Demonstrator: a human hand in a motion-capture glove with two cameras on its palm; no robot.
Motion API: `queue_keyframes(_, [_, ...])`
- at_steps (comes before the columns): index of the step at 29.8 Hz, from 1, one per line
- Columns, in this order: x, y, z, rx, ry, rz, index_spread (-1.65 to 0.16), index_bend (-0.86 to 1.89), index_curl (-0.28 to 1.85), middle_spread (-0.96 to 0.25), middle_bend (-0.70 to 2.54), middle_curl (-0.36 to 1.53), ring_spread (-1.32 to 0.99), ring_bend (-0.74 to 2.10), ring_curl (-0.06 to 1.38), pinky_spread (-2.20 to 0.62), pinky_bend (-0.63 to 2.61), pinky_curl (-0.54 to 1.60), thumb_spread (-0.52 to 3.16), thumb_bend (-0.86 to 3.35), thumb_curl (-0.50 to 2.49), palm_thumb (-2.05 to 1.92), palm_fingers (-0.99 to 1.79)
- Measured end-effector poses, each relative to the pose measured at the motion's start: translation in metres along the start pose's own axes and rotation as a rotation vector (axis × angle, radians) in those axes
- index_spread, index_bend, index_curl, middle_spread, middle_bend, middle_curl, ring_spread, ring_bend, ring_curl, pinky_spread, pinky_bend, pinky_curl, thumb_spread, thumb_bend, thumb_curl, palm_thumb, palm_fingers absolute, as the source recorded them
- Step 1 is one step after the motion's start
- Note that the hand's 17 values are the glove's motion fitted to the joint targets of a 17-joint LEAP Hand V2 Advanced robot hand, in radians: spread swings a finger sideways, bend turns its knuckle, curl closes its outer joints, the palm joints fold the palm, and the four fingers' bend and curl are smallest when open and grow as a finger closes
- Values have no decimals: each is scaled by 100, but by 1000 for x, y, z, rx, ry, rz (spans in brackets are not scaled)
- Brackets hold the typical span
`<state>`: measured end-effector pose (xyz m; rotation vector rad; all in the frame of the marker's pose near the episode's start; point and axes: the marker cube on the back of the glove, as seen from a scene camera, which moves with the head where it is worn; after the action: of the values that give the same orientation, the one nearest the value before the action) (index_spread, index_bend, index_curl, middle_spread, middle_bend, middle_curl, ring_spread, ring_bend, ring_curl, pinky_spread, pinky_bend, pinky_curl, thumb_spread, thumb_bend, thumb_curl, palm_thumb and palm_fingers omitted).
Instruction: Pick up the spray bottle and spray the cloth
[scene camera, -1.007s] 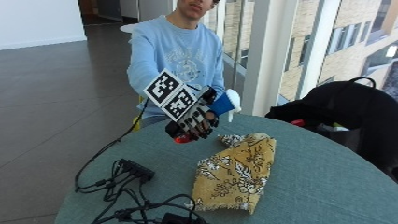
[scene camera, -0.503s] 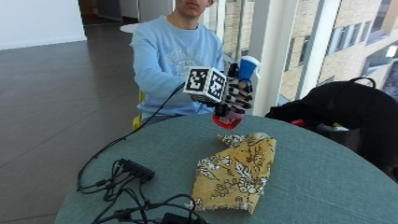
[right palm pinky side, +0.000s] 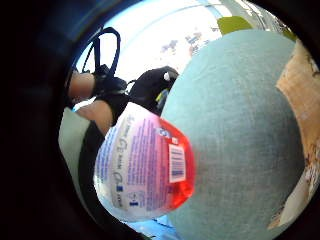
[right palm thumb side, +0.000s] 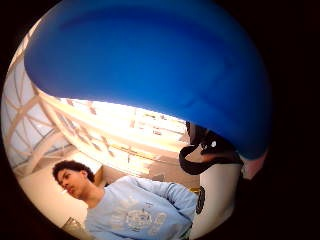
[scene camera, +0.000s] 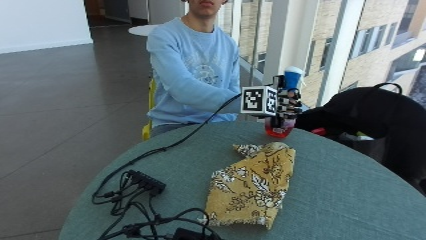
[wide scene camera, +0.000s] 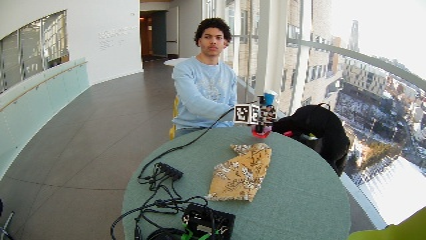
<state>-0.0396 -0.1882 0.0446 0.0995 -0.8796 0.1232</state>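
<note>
From the outside view, the black-gloved right hand (scene camera: 287, 102) has its fingers curled round a spray bottle with a red base and blue top (scene camera: 285, 107), holding it upright above the far edge of the round teal-covered table (scene camera: 346, 200). A crumpled yellow floral cloth (scene camera: 251, 186) lies on the table nearer the camera, apart from the bottle. Black cables (scene camera: 136, 187) lie on the table beside the cloth.

The little finger side palm view shows the bottle's labelled red bottom (right palm pinky side: 145, 170) close up, over the teal table (right palm pinky side: 240, 130), with the cloth (right palm pinky side: 302, 80) at the edge.

The thumb side palm view is largely filled by the bottle's blue top (right palm thumb side: 150, 65).

The wide outside view shows the bottle (wide scene camera: 265, 112) held up beyond the cloth (wide scene camera: 239, 172).
</note>
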Motion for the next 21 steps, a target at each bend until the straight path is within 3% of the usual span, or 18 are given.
queue_keyframes(21, [3,10,-4,136,23,-110,-28,2,23,-10,36,47,-8,46,39,8,21,35,110,-2,49,88,85])
